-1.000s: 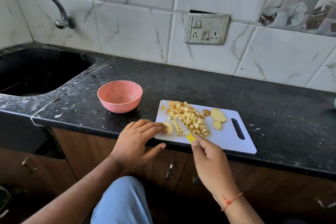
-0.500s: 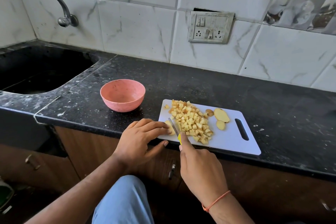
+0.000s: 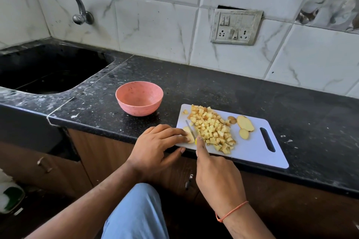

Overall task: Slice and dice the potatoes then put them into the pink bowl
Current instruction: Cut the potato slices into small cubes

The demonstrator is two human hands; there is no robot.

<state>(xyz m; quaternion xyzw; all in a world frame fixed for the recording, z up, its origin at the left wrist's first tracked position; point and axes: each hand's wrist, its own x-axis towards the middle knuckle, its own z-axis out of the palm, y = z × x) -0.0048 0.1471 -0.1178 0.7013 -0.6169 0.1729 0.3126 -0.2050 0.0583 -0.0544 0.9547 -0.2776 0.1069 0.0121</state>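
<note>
A pale potato slice [image 3: 188,136] lies at the white plastic cutting board's [image 3: 252,151] lower-left corner, pinned under my left hand's [image 3: 158,148] fingertips. My right hand [image 3: 217,176] grips the yellow-handled knife [image 3: 191,132], blade on it, beside the heap of diced potato [image 3: 210,128]. The empty pink bowl [image 3: 139,98] sits on the black bench [image 3: 233,91], frame centre.

Diced potato cubes [image 3: 212,129] heaped on the white cutting board [image 3: 252,151]; three slices [image 3: 245,123] beside them; pink bowl [image 3: 139,98] upright, empty, left of board.

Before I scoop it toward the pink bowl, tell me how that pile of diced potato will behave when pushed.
The pile of diced potato is many small loose cubes, so it will likely spread and shed strays, not slide as one. The white cutting board looks smooth, so cubes should slide easily. The pink bowl sits off the board, so some may drop onto the counter.
</note>
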